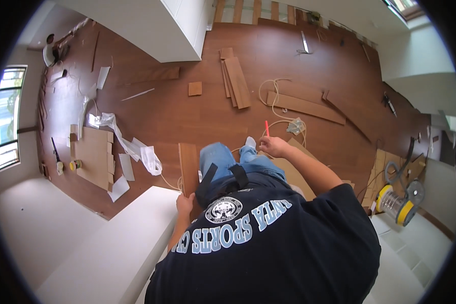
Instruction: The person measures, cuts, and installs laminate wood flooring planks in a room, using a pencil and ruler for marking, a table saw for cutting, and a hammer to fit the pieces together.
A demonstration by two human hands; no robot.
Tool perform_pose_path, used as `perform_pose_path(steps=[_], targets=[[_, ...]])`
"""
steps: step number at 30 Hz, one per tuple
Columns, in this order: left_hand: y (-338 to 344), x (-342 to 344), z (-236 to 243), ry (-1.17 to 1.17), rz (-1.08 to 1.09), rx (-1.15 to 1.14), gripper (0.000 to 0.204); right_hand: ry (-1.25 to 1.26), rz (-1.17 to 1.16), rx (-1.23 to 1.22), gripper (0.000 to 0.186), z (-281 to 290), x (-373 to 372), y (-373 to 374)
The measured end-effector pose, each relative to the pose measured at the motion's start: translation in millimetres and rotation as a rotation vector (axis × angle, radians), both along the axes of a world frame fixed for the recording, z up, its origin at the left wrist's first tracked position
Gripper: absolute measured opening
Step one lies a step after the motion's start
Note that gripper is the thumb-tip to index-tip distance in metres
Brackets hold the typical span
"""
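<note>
Upright between the fingers of my right hand [275, 147] is a thin red pencil or marker [267, 128]. That hand is closed and hovers over my right knee. At my left side, my left hand [185, 203] grips the near end of a brown wooden floorboard [188, 164]. The board stretches away from me beside my left leg, close to a white wall corner. Part of the left hand's grip is hidden behind the board and my shirt.
Loose planks lie stacked [235, 81] ahead, and a long plank [309, 107] with a beige cord [274, 104] to the right. Flattened cardboard [93, 154] and white plastic wrap [149, 159] are leftward. A yellow-banded clear canister [394, 205] stands right. Another person [50, 51] crouches far left.
</note>
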State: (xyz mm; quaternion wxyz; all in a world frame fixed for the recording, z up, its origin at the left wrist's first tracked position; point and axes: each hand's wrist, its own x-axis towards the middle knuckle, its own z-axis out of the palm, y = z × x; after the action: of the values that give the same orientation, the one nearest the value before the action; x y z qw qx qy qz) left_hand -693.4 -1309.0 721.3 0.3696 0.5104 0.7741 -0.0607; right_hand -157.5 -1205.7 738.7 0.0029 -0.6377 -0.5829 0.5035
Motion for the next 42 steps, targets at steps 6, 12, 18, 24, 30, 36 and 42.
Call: perform_pose_path(steps=[6,12,18,24,30,36,42], targets=[[162,60,-13,-0.033,-0.104,0.112,0.045,0.027,0.242,-0.081,0.047,-67,18,95],[332,76,-64,0.033,-0.260,0.055,0.059,-0.098,-0.023,-0.038,0.041,-24,72,222],[563,191,-34,0.001,-0.434,-0.017,0.058,-0.337,0.020,0.233,0.025,27,149,335],[717,308,-33,0.064,-0.445,0.033,0.067,-0.254,-0.181,0.124,0.026,-7,240,446],[793,448,-25,0.090,-0.288,0.100,0.055,-0.144,-0.012,-0.110,0.029,-40,382,580],[864,571,-5,0.109,-0.219,0.096,0.053,-0.154,0.010,-0.183,0.030,-1,524,646],[978,655,-21,0.015,-0.238,0.041,0.052,0.075,-0.296,-0.243,0.027,115,630,670]])
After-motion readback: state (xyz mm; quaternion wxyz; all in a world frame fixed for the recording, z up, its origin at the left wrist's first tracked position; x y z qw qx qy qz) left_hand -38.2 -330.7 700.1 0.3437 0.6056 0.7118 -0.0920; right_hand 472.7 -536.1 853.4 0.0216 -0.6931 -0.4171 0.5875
